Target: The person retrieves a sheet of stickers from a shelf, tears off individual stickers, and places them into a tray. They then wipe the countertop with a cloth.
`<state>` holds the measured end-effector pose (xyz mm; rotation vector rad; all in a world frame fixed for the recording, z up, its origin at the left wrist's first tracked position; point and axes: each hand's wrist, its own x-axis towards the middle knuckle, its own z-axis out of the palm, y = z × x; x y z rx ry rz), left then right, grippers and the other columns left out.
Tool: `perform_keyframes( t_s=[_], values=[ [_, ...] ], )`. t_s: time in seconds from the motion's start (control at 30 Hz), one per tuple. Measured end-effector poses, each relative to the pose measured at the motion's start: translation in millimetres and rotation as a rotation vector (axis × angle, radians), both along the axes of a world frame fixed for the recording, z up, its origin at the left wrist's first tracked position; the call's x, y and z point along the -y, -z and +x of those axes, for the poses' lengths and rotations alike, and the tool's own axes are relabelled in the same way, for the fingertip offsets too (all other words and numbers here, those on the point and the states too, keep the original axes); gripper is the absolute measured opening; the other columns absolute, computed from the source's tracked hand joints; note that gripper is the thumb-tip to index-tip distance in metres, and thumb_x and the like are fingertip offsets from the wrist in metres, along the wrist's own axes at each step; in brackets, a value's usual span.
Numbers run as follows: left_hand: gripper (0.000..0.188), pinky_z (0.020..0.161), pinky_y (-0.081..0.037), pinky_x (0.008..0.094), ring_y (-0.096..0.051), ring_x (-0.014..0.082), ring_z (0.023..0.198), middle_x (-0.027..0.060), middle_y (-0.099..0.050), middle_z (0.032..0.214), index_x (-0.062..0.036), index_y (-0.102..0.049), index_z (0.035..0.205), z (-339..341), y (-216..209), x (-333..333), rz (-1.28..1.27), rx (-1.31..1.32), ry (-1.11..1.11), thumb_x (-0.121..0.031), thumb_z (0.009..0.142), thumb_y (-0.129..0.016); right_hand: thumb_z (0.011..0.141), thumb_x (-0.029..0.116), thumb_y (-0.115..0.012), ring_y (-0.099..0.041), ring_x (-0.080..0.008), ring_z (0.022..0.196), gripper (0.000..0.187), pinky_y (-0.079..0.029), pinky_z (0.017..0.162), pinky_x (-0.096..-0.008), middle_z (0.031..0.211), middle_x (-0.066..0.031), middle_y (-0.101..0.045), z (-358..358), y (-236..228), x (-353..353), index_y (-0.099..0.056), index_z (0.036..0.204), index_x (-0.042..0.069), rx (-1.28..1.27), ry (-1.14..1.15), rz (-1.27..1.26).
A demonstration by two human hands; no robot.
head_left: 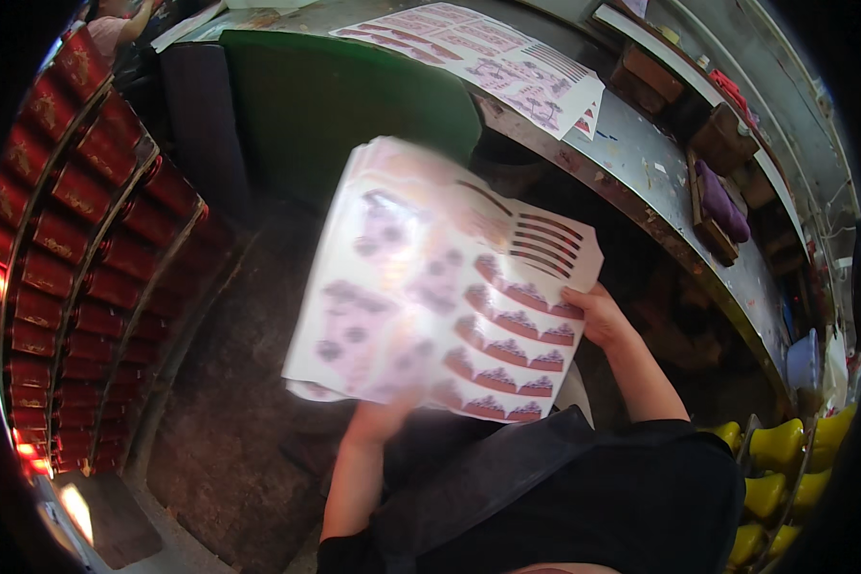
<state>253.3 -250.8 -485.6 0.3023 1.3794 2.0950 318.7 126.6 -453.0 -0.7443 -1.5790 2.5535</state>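
Note:
A stack of large white printed sheets (531, 330) is held up in front of my body, tilted, with pink and purple motifs and dark stripes on it. Its left part is smeared by motion and glare. My right hand (595, 311) grips the right edge, thumb on top and fingers behind the paper. At the lower edge my left hand (383, 419) supports the sheets; its fingers are blurred and partly hidden by them. Beyond, more printed sheets (507, 67) lie on a metal worktable (631, 172).
Racks of red glossy cylindrical pieces (53, 263) stand on the left. A dark green panel (344, 105) is ahead. Purple cloth (722, 201) rests on a wooden box at the right. Yellow glossy pieces (775, 448) sit lower right. Another person (120, 29) shows at upper left.

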Motion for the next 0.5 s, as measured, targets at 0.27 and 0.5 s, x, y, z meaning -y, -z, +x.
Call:
perform_keyframes(
  t_s=[0.27, 0.5],
  values=[
    [0.055, 0.098, -0.046, 0.0393, -0.061, 0.0301, 0.116, 0.0210, -0.064, 0.120, 0.0022, -0.049, 0.134, -17.8, -26.2, -104.0, -0.454, -0.346, 0.446, -0.025, 0.088, -0.062, 0.091, -0.002, -0.058, -0.060, -0.0320, 0.115, 0.047, -0.051, 0.098, -0.0461, 0.128, -0.0181, -0.058, 89.7, 36.3, -39.0, -0.045, 0.135, -0.002, 0.215, 0.309, 0.025],
    [0.047, 0.095, -0.048, 0.0393, -0.064, 0.0305, 0.108, 0.0211, -0.067, 0.114, 0.0003, -0.053, 0.126, -59.1, -21.1, -169.7, -0.423, -0.456, 0.369, -0.020, 0.085, -0.063, 0.092, 0.000, -0.059, -0.061, -0.0317, 0.115, 0.046, -0.052, 0.099, -0.0454, 0.129, -0.0173, -0.058, 120.7, 37.7, -48.1, -0.045, 0.136, -0.001, 0.184, 0.489, -0.044]
  ],
)
